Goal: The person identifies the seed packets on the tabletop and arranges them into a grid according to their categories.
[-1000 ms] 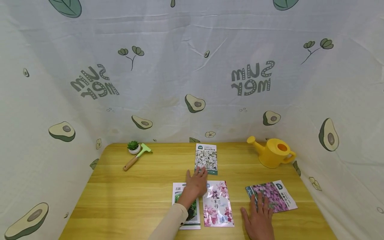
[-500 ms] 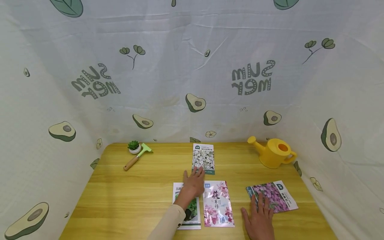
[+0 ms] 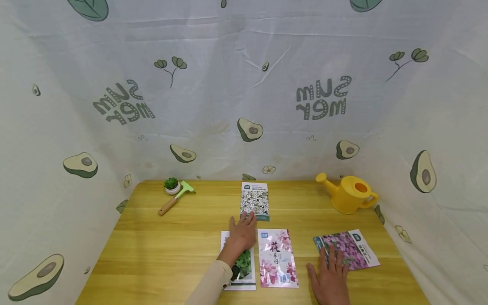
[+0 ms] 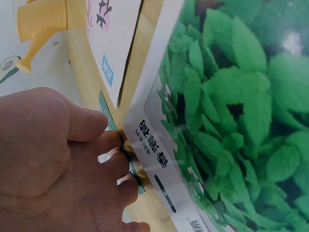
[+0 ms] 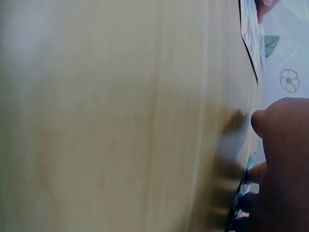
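Note:
My left hand lies with outstretched fingers on the lower edge of a white-flower seed packet at the back middle of the table. Beneath that wrist is a green-leaf seed packet, partly covered by the hand and sleeve; its leafy front fills much of the left wrist view. Just right of it lies a pink-flower seed packet. At the right, my right hand rests its spread fingertips on the near left part of a purple-flower seed packet, which lies at a slant.
A yellow watering can stands at the back right of the wooden table. Toward the back left, a small potted succulent stands beside a green hand rake with a wooden handle. A printed cloth surrounds the table.
My left hand has slid left, and the white-flower packet has moved left with it. My right hand and the other packets have stayed in place, apart from a slight shift of the view.

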### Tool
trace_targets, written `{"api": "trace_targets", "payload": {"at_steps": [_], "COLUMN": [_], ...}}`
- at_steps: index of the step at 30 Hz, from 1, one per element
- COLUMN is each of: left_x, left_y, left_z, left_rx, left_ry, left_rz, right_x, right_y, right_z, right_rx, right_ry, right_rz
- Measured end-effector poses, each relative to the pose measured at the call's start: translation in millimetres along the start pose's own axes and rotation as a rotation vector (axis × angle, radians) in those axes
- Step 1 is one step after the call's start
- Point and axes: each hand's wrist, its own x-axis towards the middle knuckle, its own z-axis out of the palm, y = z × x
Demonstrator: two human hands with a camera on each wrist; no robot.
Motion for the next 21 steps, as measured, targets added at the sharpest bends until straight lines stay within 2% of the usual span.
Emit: {"api": "trace_targets", "payload": {"at_steps": [3,14,21], "left_x": [-6.4,-9.0,-9.2], "left_y": [0.7,-5.0,-8.9], "left_z": [-8.3,-10.5,-12.8], "left_rx": [-0.012,-0.024,-0.022], "left_ry": [-0.004,0.015,0.017], "left_rz": [-0.008,-0.023,-0.029], "right_x": [0.6,4.1,7.8], "right_y": [1,3,3], "right_z": [0,-3,-10], "right_rx": [-0.002,0.009,0.016], "right_ry": [-0.003,0.024,-0.034], "right_rz": [-0.002,-0.019,-0.004]}}
